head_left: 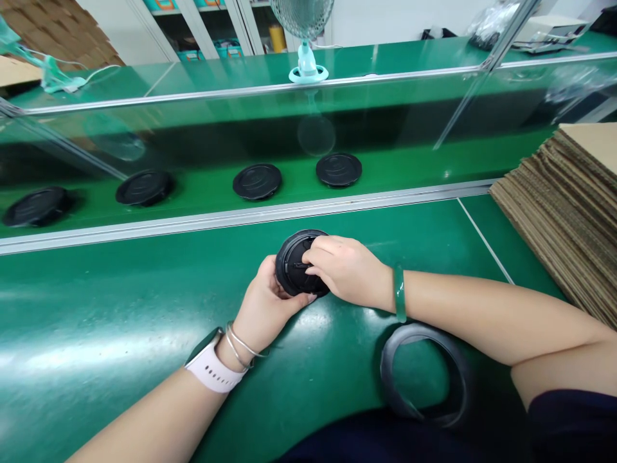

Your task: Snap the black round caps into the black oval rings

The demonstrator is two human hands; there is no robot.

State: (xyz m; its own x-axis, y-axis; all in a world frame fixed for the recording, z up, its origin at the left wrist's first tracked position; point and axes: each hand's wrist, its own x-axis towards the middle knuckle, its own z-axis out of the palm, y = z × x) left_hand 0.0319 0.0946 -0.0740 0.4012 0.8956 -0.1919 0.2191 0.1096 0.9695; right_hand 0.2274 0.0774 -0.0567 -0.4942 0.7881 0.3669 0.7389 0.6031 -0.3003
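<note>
A round black plastic part with a raised rim is tilted towards me above the green bench. My left hand grips its lower left edge, thumb along the bottom of the rim. Over its right side lies my right hand, fingers bent and pinched at the inner face; whatever the fingertips hold is hidden by them. A dark grey ring, perhaps a roll of tape, rests on the bench below my right forearm.
Several black round discs lie on the green belt behind a metal rail. Flattened cardboard is stacked at the right. A small fan stands on the shelf beyond a clear panel.
</note>
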